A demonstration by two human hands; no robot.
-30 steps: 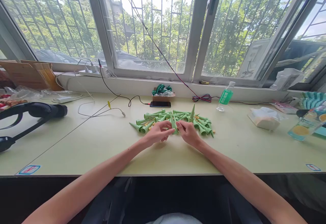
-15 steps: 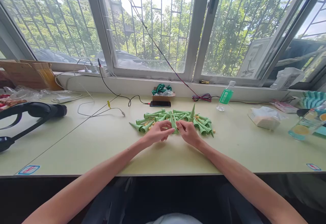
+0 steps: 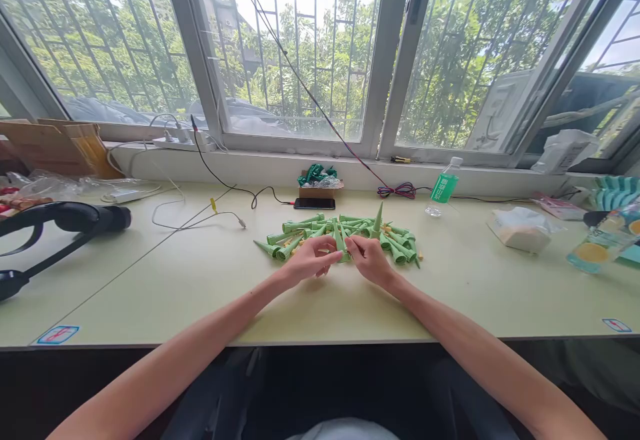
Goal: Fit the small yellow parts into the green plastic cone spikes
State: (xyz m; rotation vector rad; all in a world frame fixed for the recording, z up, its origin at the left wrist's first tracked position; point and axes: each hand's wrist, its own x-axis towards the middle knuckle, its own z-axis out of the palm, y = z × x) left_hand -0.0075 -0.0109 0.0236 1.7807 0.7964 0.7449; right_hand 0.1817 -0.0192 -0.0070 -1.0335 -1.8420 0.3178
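Several pale green plastic cones (image 3: 400, 251) lie in a loose pile at the middle of the table, with small yellowish pieces (image 3: 387, 230) among them. My left hand (image 3: 313, 259) is at the pile's near edge, fingers loosely bent and thumb stretched to the right; nothing shows in its grasp. Close beside it, my right hand (image 3: 370, 259) is closed, thumb and forefinger pinched together. What it pinches is too small or hidden to name. A green cone (image 3: 377, 220) points upward just behind the right hand; its base is hidden. Another cone (image 3: 339, 237) stands between the hands.
Behind the pile are a phone (image 3: 315, 204) and a small box (image 3: 320, 191). A water bottle (image 3: 443, 187) and tissue pack (image 3: 521, 230) stand to the right. A black headset (image 3: 60, 227) and white cables (image 3: 200, 223) lie left. The table's front edge (image 3: 340, 343) is near me.
Both hands stay in almost the same place, with barely any finger movement. The view has shifted very slightly.
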